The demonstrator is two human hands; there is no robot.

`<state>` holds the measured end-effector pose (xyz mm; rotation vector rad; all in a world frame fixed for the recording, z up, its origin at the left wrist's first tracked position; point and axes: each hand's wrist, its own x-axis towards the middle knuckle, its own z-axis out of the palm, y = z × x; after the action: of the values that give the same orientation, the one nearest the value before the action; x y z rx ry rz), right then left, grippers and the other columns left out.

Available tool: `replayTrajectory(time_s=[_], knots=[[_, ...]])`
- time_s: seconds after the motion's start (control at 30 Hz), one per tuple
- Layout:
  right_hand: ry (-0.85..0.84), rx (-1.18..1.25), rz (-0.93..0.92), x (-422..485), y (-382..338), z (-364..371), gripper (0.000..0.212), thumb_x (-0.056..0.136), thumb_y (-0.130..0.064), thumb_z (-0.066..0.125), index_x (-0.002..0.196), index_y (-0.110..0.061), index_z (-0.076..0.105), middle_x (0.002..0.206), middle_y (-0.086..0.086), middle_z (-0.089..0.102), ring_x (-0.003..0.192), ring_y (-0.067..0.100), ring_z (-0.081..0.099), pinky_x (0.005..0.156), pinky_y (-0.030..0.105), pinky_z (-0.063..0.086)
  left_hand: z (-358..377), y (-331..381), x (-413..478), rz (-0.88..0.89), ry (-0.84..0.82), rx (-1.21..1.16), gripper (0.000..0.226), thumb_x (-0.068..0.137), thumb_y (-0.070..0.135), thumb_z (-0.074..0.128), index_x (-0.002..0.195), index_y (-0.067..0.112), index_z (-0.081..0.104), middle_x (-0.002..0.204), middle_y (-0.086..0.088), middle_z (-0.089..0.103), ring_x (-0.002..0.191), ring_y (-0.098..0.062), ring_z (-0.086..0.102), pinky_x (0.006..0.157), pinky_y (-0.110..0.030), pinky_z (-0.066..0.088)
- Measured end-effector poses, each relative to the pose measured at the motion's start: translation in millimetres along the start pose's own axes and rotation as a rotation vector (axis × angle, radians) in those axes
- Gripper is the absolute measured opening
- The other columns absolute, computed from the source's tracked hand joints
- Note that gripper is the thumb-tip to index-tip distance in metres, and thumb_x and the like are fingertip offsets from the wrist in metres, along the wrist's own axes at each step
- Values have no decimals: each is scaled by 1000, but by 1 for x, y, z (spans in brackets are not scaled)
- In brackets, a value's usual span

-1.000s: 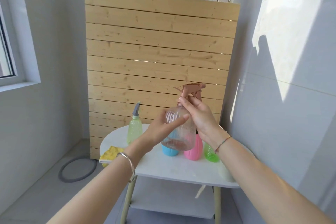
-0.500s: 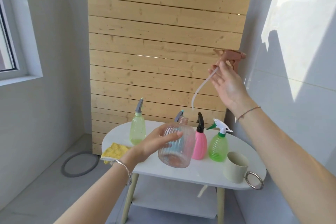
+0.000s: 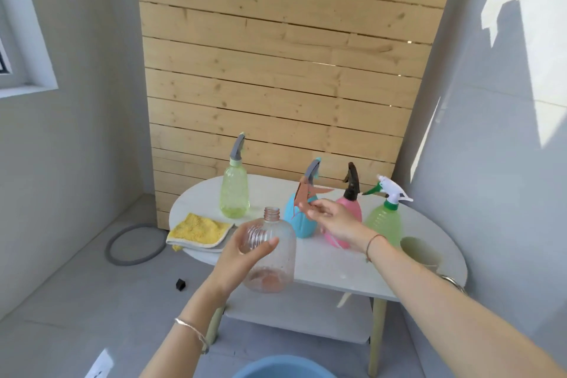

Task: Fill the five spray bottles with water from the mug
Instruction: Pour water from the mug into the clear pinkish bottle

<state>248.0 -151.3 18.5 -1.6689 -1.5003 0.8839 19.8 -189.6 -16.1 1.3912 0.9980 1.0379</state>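
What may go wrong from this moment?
The right hand holds the spray head close to the blue bottle; it may tip it. The right forearm lies close by the mug near the table edge and may knock it. The open bottle has a narrow neck; water may spill.

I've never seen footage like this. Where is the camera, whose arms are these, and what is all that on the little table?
No machine here: a person wears a wide-angle camera on the head, so you look down along their own arms. The left hand holds an open clear bottle; the right hand pinches a loose brown spray head. On the white table stand a yellow-green bottle, a blue bottle, a pink bottle and a green bottle, all with heads on, beside a yellow cloth and the mug.
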Motion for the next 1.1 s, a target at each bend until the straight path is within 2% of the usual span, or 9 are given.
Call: replayTrajectory(time_s=[0.13, 0.23, 0.43, 0.53, 0.63, 0.7, 0.83, 0.97, 1.1], knots=[[-119, -80, 56, 10, 39, 25, 30, 96, -18, 56, 122, -3, 55, 112, 9, 60, 74, 4, 51, 53, 12, 41, -2, -16, -2, -7, -21, 45, 43, 81, 30, 79, 113, 39, 52, 115, 25, 56, 88, 33, 49, 72, 1, 41], [-154, -84, 62, 18, 60, 32, 32, 93, -18, 61, 122, -4, 58, 117, 9, 62, 97, 12, 56, 60, 14, 45, -4, -20, 5, -12, -32, 60, 50, 69, 41, 79, 112, 40, 53, 114, 26, 56, 89, 33, 48, 69, 4, 39], [-201, -127, 66, 28, 78, 36, 37, 92, -29, 63, 125, -14, 62, 122, 0, 63, 113, 14, 56, 94, 20, 40, -10, -33, 17, -57, 4, 64, 45, 84, 29, 74, 120, 37, 47, 113, 31, 50, 88, 35, 43, 71, -1, 38], [-182, -148, 63, 32, 80, 35, 43, 86, -35, 68, 123, -13, 63, 118, -1, 63, 109, 13, 56, 95, 24, 41, -8, -33, 15, -77, -38, 90, 47, 77, 41, 82, 109, 44, 47, 111, 31, 49, 81, 38, 42, 71, -4, 37], [-137, -202, 40, 32, 82, 29, 43, 84, -35, 70, 120, -14, 63, 112, 1, 65, 109, 17, 59, 98, 30, 45, -2, -33, 13, -94, -54, 84, 59, 66, 50, 82, 112, 43, 46, 116, 25, 52, 91, 27, 49, 62, 0, 42], [-88, -218, -5, 27, 78, 20, 33, 87, -31, 68, 116, -14, 65, 106, -2, 65, 105, 16, 59, 92, 22, 45, 1, -35, 13, -86, -69, 77, 70, 61, 50, 85, 119, 38, 47, 119, 22, 55, 94, 22, 53, 66, -1, 46], [45, -86, -129, -6, 56, -10, 21, 87, -26, 69, 107, -20, 67, 101, -11, 68, 93, -2, 60, 78, 2, 40, 10, -43, 12, -89, -133, 135, 87, 48, 60, 84, 125, 32, 56, 120, 13, 67, 110, 3, 61, 103, -29, 48], [213, 72, -195, -51, 53, -41, 14, 86, -17, 69, 100, -18, 70, 99, -9, 70, 88, -5, 63, 81, 6, 45, 32, -41, 7, -59, -200, 135, 80, 50, 58, 82, 120, 29, 56, 115, 10, 68, 107, 0, 63, 86, -13, 48], [650, 72, -179, -89, 83, -67, 12, 89, -24, 65, 99, -18, 69, 99, -10, 69, 94, 10, 62, 85, 18, 45, 59, -39, 3, -45, -240, 120, 77, 56, 56, 81, 124, 34, 51, 120, 17, 61, 111, 4, 57, 83, -11, 46]])
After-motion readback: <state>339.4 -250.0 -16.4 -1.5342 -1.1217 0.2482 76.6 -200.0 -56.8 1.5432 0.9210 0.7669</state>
